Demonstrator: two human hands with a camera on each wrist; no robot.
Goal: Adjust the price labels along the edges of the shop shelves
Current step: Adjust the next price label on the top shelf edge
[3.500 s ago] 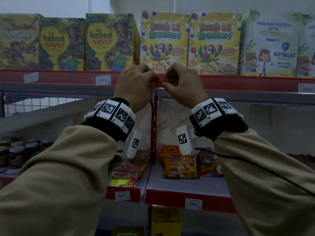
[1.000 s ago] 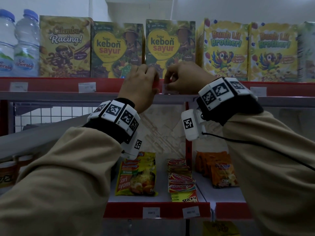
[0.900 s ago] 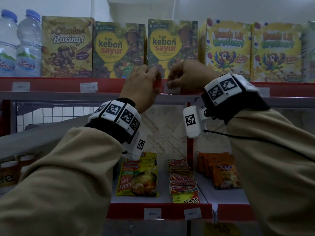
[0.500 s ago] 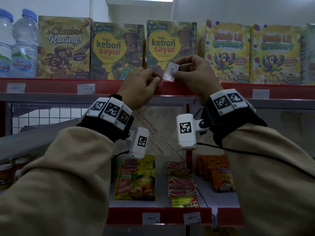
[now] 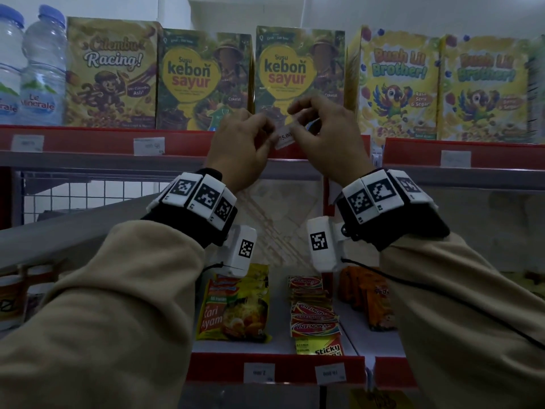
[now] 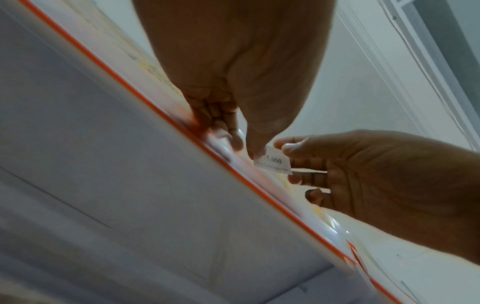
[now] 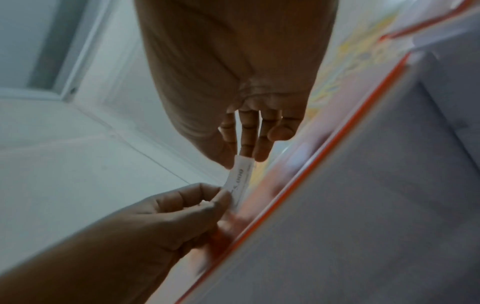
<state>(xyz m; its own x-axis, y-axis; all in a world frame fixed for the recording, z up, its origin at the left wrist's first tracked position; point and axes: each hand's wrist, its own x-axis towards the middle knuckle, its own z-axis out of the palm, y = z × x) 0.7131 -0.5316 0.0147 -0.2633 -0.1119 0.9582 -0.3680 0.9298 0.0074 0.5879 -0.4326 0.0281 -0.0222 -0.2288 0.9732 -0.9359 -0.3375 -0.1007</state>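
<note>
Label (image 5: 284,137) lowered, both hands pinching.

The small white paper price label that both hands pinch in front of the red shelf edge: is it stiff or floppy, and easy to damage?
The small white paper price label looks thin, so it likely bends easily. It seems very light: the left hand and right hand hold it by fingertips alone. Pushed into the red shelf edge strip, it may crease.

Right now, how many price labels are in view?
6. Top rail: far-left label, second label, far-right label. The held label is pinched between left hand and right hand. Lower rail: lower-left label, lower-right label. Hands may hide others.
</note>
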